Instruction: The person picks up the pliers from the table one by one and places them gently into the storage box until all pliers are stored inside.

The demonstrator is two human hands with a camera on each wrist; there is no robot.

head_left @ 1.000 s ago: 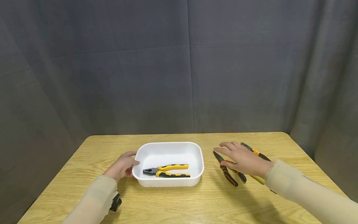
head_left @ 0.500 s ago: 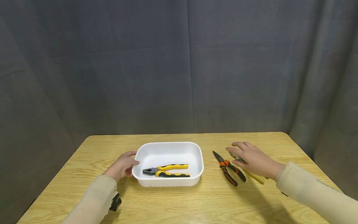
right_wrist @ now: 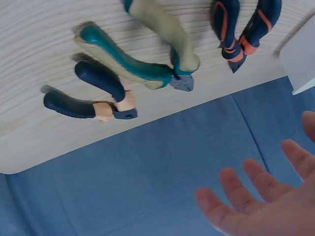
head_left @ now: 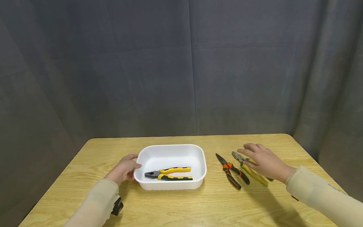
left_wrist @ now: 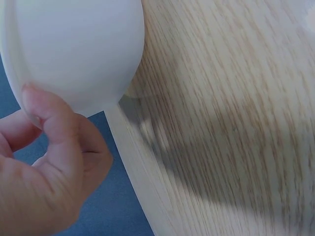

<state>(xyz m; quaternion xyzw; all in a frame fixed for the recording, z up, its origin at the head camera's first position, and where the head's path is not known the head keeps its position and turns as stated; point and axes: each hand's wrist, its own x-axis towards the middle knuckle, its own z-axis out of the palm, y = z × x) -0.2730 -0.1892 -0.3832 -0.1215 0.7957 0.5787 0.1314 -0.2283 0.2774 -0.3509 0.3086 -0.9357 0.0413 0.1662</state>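
My left hand (head_left: 124, 168) pinches the left rim of a white plastic tray (head_left: 170, 186), thumb inside, as the left wrist view also shows. Inside the tray lie combination pliers (head_left: 175, 169) with yellow and black handles. Over the right side of the table, my right hand (head_left: 265, 161) hovers with spread fingers and holds nothing. Beneath it are pliers with green and yellow handles (head_left: 256, 177). Long-nose pliers (head_left: 226, 166) with black and orange handles lie to their left. Small pliers with black and light-orange handles (right_wrist: 103, 81) show in the right wrist view; the hand hides them from the head view.
The wooden table (head_left: 181, 208) has rounded far corners. Behind it hangs a dark grey curtain (head_left: 141, 78). A small black device (head_left: 117, 206) sits under my left wrist.
My right hand has moved rightward, away from the long-nose pliers. The green and yellow pliers have come into view, and the small pliers have become covered. My left hand and the tray stay put.
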